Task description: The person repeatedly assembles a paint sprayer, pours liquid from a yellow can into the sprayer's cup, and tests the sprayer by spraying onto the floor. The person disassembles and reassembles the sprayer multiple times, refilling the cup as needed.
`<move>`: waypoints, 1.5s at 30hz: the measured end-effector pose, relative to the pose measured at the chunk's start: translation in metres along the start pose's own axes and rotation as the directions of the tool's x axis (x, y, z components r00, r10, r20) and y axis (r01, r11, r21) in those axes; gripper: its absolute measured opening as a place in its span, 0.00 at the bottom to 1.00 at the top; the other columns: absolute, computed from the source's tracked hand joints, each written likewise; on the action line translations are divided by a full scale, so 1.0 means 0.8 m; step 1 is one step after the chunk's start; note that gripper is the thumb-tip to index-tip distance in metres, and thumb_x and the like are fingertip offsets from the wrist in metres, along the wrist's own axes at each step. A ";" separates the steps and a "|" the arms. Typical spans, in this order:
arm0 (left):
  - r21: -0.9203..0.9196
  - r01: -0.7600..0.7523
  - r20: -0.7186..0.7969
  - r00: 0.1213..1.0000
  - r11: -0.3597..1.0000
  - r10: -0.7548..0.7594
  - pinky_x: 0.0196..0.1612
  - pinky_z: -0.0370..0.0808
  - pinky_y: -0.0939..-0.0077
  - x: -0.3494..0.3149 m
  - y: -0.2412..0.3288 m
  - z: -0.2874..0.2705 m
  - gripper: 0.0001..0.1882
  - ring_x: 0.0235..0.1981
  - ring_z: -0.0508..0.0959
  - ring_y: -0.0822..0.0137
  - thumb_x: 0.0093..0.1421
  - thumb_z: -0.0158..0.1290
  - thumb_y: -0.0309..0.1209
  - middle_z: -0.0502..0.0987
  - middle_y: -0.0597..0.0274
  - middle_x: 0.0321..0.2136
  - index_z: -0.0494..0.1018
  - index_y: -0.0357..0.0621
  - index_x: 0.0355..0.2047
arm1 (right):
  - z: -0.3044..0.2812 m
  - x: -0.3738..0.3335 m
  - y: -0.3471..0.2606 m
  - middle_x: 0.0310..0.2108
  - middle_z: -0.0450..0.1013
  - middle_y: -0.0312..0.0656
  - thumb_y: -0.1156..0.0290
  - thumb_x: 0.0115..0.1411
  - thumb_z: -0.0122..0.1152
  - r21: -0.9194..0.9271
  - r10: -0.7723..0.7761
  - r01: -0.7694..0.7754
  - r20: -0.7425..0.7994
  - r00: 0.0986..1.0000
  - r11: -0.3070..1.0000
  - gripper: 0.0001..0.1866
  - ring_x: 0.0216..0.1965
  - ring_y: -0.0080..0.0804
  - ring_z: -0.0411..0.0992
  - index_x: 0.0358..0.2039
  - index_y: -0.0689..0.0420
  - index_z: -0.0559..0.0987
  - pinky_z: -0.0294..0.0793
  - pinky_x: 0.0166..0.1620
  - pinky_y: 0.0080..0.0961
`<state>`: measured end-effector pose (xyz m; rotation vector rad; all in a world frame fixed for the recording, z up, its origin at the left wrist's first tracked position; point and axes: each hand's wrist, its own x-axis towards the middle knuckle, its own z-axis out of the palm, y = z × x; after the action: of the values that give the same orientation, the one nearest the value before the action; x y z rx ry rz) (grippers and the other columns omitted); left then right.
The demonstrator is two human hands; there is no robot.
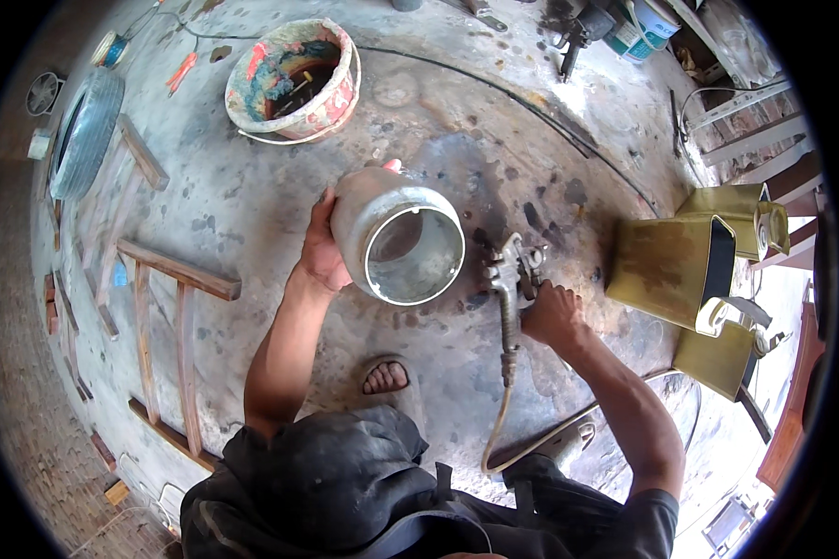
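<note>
A dull grey metal pot (352, 219), its round open mouth tipped towards me, is held up in my left hand (324, 244). My fingers wrap round its left and far side, and a fingertip shows past its far edge. Inside, the pot's wall looks bare and pale. To the right, my closed right hand (555, 315) grips a metal spray gun (505, 270) by its right side; exactly where the fingers hold it is partly hidden. The gun's ribbed handle points down towards me, and a pale hose (496, 429) runs from its end.
A paint-stained bucket (294, 123) with a wire handle stands beyond the pot. Gold-coloured metal cans (657, 270) are at the right. Wooden frames (179, 270) and a tyre (87, 135) lie left. A dark cable (494, 86) crosses the stained concrete floor.
</note>
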<state>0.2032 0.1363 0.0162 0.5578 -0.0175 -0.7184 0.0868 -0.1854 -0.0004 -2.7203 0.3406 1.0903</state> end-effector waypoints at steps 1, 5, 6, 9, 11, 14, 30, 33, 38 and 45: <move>0.013 -0.002 -0.014 1.000 1.000 0.002 0.70 0.66 0.53 0.000 0.001 0.001 0.53 0.66 0.70 0.54 0.62 0.52 0.64 0.66 0.50 0.68 0.50 0.41 0.75 | 0.001 0.007 -0.008 0.41 0.81 0.57 0.57 0.51 0.66 -0.061 0.017 -0.014 0.041 0.999 0.998 0.29 0.49 0.52 0.80 0.47 0.67 0.78 0.78 0.54 0.45; 0.012 -0.016 -0.032 0.999 1.000 0.016 0.69 0.67 0.52 0.003 0.002 0.002 0.54 0.66 0.70 0.54 0.61 0.55 0.63 0.66 0.49 0.67 0.50 0.41 0.75 | 0.029 0.036 -0.015 0.46 0.82 0.48 0.51 0.52 0.69 -0.198 0.098 -0.083 0.067 0.993 0.977 0.30 0.52 0.43 0.80 0.48 0.61 0.82 0.77 0.55 0.42; 0.002 -0.019 -0.029 0.999 1.000 0.019 0.69 0.68 0.52 0.002 0.003 0.000 0.54 0.65 0.71 0.53 0.61 0.56 0.63 0.67 0.48 0.67 0.50 0.41 0.75 | 0.027 0.037 -0.019 0.47 0.82 0.47 0.49 0.52 0.69 -0.203 0.105 -0.087 0.079 0.991 0.975 0.31 0.52 0.43 0.80 0.48 0.60 0.83 0.77 0.55 0.41; -0.015 -0.029 -0.018 0.999 0.999 0.029 0.68 0.69 0.52 0.001 0.005 -0.005 0.55 0.65 0.72 0.53 0.60 0.56 0.63 0.68 0.48 0.65 0.49 0.41 0.75 | 0.020 0.036 -0.030 0.47 0.82 0.44 0.42 0.53 0.70 -0.224 0.114 -0.090 0.098 0.989 0.971 0.33 0.51 0.42 0.80 0.48 0.58 0.84 0.78 0.54 0.39; -0.009 -0.040 -0.014 0.999 0.999 0.040 0.68 0.70 0.52 0.000 0.007 -0.010 0.55 0.64 0.72 0.53 0.60 0.57 0.63 0.69 0.47 0.65 0.49 0.40 0.75 | 0.017 0.032 -0.036 0.47 0.82 0.44 0.38 0.54 0.69 -0.244 0.100 -0.075 0.093 0.991 0.967 0.36 0.51 0.41 0.80 0.48 0.58 0.84 0.78 0.53 0.38; -0.039 -0.055 0.006 0.998 0.998 0.055 0.67 0.70 0.52 0.000 0.007 -0.014 0.55 0.63 0.73 0.53 0.60 0.57 0.62 0.69 0.47 0.64 0.49 0.40 0.75 | 0.017 0.033 -0.040 0.45 0.82 0.44 0.34 0.56 0.65 -0.235 0.054 -0.019 0.143 0.988 0.972 0.37 0.50 0.41 0.81 0.47 0.59 0.85 0.79 0.51 0.37; -0.055 -0.080 0.007 0.997 0.995 0.080 0.67 0.71 0.53 -0.005 0.003 -0.023 0.56 0.63 0.74 0.53 0.59 0.58 0.60 0.70 0.47 0.64 0.48 0.39 0.75 | 0.005 -0.020 -0.005 0.38 0.79 0.48 0.54 0.64 0.65 -0.320 -0.454 0.363 -0.281 0.846 0.875 0.21 0.43 0.43 0.77 0.43 0.62 0.78 0.71 0.51 0.43; -0.050 -0.074 0.022 0.997 0.996 0.075 0.67 0.71 0.53 -0.003 0.003 -0.020 0.56 0.63 0.74 0.53 0.59 0.59 0.60 0.70 0.47 0.64 0.48 0.39 0.75 | -0.007 -0.032 0.000 0.35 0.78 0.47 0.61 0.63 0.65 -0.280 -0.553 0.481 -0.312 0.773 0.831 0.16 0.41 0.44 0.76 0.41 0.61 0.77 0.71 0.51 0.43; -0.058 -0.078 0.015 0.997 0.995 0.079 0.67 0.70 0.52 0.003 -0.001 -0.011 0.55 0.63 0.73 0.53 0.59 0.59 0.59 0.69 0.48 0.64 0.48 0.41 0.75 | -0.006 -0.052 -0.005 0.40 0.80 0.51 0.64 0.64 0.66 -0.092 -0.705 0.712 -0.275 0.654 0.696 0.16 0.43 0.47 0.79 0.46 0.61 0.78 0.77 0.51 0.43; -0.087 -0.060 0.013 0.998 0.994 0.061 0.69 0.68 0.51 0.006 -0.006 -0.011 0.53 0.65 0.72 0.52 0.61 0.57 0.59 0.68 0.48 0.66 0.47 0.42 0.76 | -0.008 -0.181 0.028 0.54 0.75 0.58 0.57 0.65 0.64 0.372 -0.851 0.773 0.101 0.516 0.513 0.27 0.57 0.53 0.75 0.58 0.62 0.75 0.76 0.60 0.44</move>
<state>0.2058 0.1348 0.0053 0.4669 -0.0179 -0.6614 -0.0168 -0.1880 0.1033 -1.9696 -0.7483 0.9608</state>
